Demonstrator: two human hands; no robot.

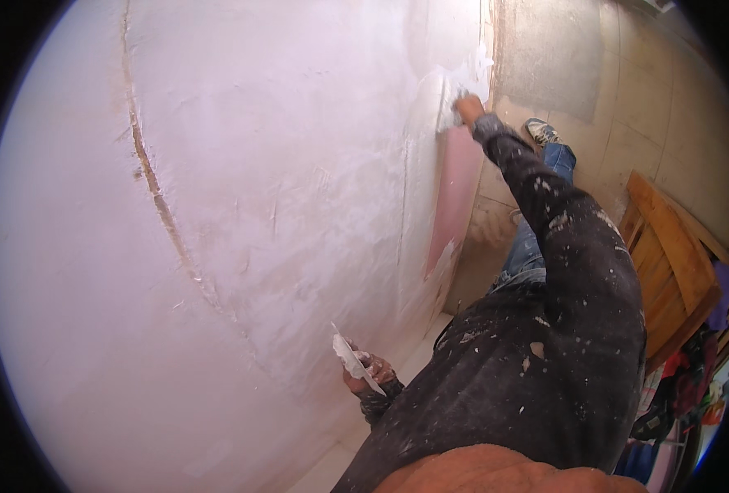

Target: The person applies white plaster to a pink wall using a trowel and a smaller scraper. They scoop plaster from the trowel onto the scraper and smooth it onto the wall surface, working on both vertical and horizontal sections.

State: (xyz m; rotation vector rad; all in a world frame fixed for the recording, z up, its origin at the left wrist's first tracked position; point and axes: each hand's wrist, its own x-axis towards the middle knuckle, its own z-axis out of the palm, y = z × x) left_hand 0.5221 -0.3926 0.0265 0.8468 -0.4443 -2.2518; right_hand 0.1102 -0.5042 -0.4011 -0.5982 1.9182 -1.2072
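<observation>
My right hand is closed and pressed close to the wall near its far right edge, gripping a putty knife whose blade is partly lost in wet white plaster. Below that blade runs a bare pink strip of the wall. Lower down, nearer my body, my left hand is wrapped around a flat blade loaded with white plaster, held apart from the wall. My dark sleeves are spotted with dried white.
The white wall fills the left side, with a rough vertical crack in it. Tiled floor lies to the right, where a wooden piece of furniture stands beside me. Piled cloth items lie behind it.
</observation>
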